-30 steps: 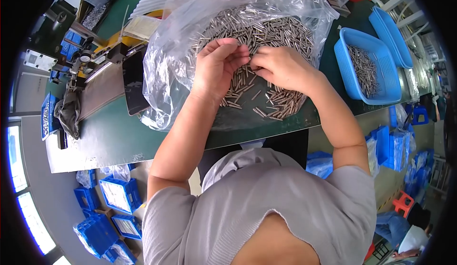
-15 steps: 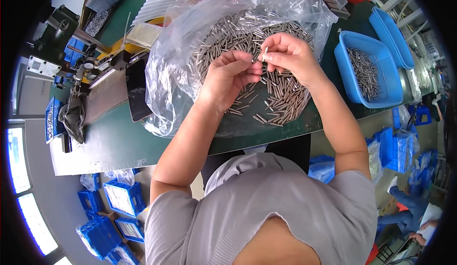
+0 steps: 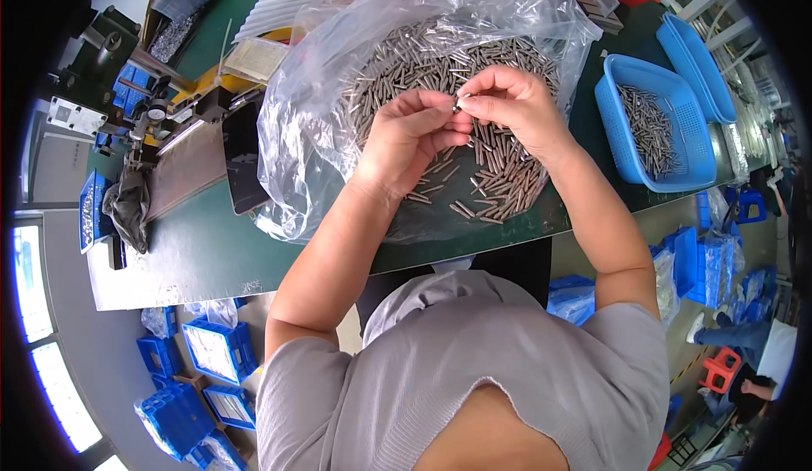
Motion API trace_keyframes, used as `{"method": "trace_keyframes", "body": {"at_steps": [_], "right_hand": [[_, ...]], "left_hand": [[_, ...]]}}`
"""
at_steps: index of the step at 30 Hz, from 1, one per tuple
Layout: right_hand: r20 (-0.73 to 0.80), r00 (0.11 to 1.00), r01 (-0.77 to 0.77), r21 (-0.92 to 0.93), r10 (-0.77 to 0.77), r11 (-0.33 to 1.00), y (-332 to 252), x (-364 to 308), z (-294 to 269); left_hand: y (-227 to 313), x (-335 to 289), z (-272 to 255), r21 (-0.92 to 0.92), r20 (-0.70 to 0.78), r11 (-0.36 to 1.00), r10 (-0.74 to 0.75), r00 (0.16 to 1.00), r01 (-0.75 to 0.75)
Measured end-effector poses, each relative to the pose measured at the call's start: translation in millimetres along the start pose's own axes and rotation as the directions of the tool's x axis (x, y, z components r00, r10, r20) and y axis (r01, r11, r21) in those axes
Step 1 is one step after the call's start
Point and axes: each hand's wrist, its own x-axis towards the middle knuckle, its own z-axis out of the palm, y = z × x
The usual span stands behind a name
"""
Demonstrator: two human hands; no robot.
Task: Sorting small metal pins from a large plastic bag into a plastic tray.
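Observation:
My left hand (image 3: pixel 413 128) and my right hand (image 3: pixel 516 109) meet above a heap of slim metal pins (image 3: pixel 507 179). The left thumb and forefinger pinch a small dark, shiny metal part (image 3: pixel 457 108). My right thumb and forefinger close at that same part, touching or nearly touching it. Most of a slim metal pin in the right fingertips is hidden now. The heap lies in and spills from an open clear plastic bag (image 3: pixel 309 124) spread on the green table (image 3: pixel 338 272).
To the right, a blue perforated basket (image 3: pixel 622 154) holds more pins, beside another blue tray (image 3: pixel 694 65). A bench device with a dial (image 3: pixel 156 114) and a dark flat panel (image 3: pixel 245 158) stand left. Blue crates (image 3: pixel 216 348) sit on the floor; people are at the far right.
My right fingertips have moved slightly left and down, bringing the pin against the part in my left fingers. At the far right, a person has shifted and a red stool shows.

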Motion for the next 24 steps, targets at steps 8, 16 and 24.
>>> {"method": "trace_keyframes", "body": {"at_steps": [8,16,24], "right_hand": [[-0.055,0.995,0.069,-0.15,-0.078,0.986,9.2,-2.3,3.5],[-0.227,0.973,0.013,0.217,0.038,0.976,4.1,5.2,-20.6],[0.077,0.995,-0.02,-0.478,0.064,0.878,5.3,-0.5,-9.0]], "left_hand": [[-3.0,0.2,1.0,0.086,-0.055,0.996,0.034,0.998,-0.029],[3.3,1.5,3.8,0.079,-0.142,0.991,0.121,0.982,-0.11],[4.4,0.5,-2.3,0.052,-0.224,0.983,0.186,0.957,-0.178]]}}
